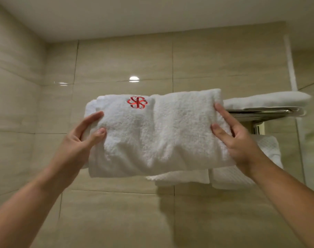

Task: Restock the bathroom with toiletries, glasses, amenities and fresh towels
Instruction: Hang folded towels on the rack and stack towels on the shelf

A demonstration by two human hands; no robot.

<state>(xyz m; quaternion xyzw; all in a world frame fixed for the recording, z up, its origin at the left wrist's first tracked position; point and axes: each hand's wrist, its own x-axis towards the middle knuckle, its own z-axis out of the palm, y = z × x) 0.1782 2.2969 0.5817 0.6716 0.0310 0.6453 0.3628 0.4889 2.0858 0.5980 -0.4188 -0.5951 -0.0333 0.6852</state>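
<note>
I am gripping the left end of the folded towel (158, 133) with my left hand (81, 138), the thumb lying on the front face and the fingers wrapping round behind the edge. The towel is hanging in the air between my hands, in front of the left part of the metal rack (263, 112) and at its height. It is showing a red emblem (137, 102) near its top left. My right hand (236, 140) is clasping the right end the same way, thumb in front and one finger stretching up along the edge.

On the rack's right part a flat towel (267, 101) is lying, and more white towels (233, 178) are hanging below it.

I judge I am doing the fresh-towel step. Next I will probably be lifting the bundle level onto the rack's left part, keeping the folds together and the emblem facing out.
</note>
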